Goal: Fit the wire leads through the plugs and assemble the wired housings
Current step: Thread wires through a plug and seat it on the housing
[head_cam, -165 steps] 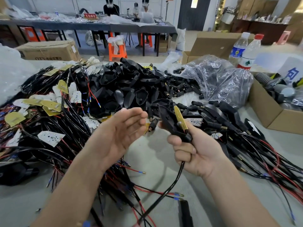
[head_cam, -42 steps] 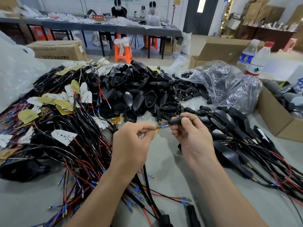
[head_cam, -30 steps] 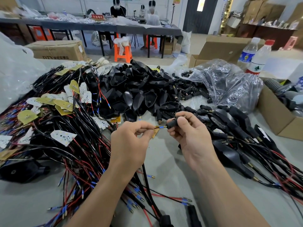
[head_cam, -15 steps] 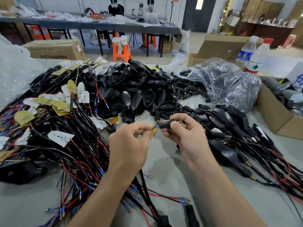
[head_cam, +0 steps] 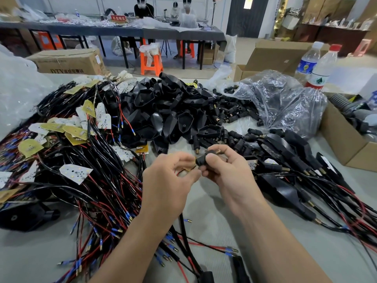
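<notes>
Feeding wire leads (head_cam: 183, 171) into plug (head_cam: 201, 160): left grip (head_cam: 167, 180) pinching leads, right grip (head_cam: 222, 170) pinching plug. Likely risk: misaligned push buckling leads, or plug slipping free.

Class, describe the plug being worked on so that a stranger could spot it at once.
On the table, find the heap of black housings. In front of it the right hand pinches a black plug while the left hand pinches a wire at its end. Unlike the loose plugs lying around, it is held above the table.
</notes>
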Demonstrator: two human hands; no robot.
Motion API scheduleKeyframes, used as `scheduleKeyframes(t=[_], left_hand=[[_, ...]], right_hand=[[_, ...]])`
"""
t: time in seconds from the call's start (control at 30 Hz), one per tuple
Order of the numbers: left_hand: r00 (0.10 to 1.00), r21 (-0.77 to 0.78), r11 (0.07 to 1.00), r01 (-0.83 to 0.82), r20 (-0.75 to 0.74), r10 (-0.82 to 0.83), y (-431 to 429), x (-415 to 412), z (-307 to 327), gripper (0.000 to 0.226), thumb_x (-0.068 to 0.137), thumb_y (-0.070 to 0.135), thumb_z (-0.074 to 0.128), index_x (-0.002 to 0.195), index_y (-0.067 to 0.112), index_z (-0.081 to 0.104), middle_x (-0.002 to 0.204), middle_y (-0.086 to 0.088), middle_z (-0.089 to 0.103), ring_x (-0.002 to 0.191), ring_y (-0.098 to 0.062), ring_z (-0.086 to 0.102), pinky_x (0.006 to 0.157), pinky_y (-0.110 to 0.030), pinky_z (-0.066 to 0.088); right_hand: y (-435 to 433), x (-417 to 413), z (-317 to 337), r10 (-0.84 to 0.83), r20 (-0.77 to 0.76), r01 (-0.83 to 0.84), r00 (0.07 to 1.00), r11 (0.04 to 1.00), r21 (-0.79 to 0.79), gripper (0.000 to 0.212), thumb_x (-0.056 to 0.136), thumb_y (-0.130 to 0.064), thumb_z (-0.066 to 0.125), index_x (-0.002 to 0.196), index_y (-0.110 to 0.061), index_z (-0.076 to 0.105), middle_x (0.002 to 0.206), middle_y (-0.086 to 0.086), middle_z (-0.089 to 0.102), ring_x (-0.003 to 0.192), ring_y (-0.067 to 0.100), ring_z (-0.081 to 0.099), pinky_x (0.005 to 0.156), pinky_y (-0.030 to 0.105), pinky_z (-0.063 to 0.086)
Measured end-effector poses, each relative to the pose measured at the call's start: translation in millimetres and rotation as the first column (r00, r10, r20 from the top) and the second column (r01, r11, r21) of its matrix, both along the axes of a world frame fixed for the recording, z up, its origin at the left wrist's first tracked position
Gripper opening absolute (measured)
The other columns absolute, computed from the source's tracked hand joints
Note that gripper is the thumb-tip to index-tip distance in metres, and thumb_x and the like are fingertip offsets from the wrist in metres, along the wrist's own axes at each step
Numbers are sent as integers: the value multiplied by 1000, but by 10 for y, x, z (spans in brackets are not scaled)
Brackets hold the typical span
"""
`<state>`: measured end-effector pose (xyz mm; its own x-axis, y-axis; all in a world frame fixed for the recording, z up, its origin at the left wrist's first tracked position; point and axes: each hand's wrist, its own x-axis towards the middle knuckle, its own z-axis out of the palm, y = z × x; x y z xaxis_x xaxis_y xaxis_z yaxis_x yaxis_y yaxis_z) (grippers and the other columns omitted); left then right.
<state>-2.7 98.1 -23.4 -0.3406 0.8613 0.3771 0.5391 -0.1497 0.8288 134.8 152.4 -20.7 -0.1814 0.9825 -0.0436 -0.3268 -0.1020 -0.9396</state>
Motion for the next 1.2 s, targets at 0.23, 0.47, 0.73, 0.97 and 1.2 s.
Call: scheduleKeyframes(t=[0.23, 0.47, 0.73, 0.97, 1.2], left_hand=[[972, -86, 996, 24, -232, -43, 74, -133, -77, 6, 81, 31, 81, 81, 36, 81, 131, 22, 65, 124, 11, 37, 98, -3, 21], [956, 6, 999, 41, -291, -38, 83, -100, -144, 8, 79, 34, 76, 82, 31, 83, 124, 15, 70, 115, 12, 33, 107, -13, 25], [991, -67, 997, 42, -124, -51, 56, -95, -53, 17, 75, 43, 83, 89, 51, 76, 117, 33, 64, 114, 14, 51, 95, 3, 28], [789, -160, 891, 425, 548, -277, 89, -89, 57, 28, 101, 9, 62, 110, 27, 81, 85, -3, 79, 70, -14, 73, 65, -24, 58], [781, -131, 964, 230, 616, -103, 96, -137, 14, 18, 93, 3, 71, 97, 19, 79, 73, -10, 75, 56, -13, 66, 55, -21, 54]], right_hand=[[80, 84, 28, -129, -206, 103, 970, 986, -131, 16, 97, 5, 58, 96, -11, 62, 74, 8, 70, 61, 19, 66, 60, 24, 56], [-25, 4, -6, 56, 111, -54, 992, 998, -22, 14, 94, -5, 66, 91, -15, 75, 80, 10, 74, 63, 16, 60, 66, 27, 49], [-5, 81, 76, 43, 9, -43, 999, 998, -56, 40, 108, -21, 44, 89, -8, 77, 83, 17, 74, 59, 18, 63, 58, 26, 52], [-10, 100, 105, 161, 125, -165, 979, 986, 21, 43, 107, -22, 46, 83, -10, 79, 69, 12, 67, 53, 17, 53, 53, 25, 44], [46, 116, 69, -136, 125, 137, 983, 991, 2, 40, 108, -26, 50, 86, -6, 77, 68, 17, 68, 48, 18, 56, 47, 23, 42]])
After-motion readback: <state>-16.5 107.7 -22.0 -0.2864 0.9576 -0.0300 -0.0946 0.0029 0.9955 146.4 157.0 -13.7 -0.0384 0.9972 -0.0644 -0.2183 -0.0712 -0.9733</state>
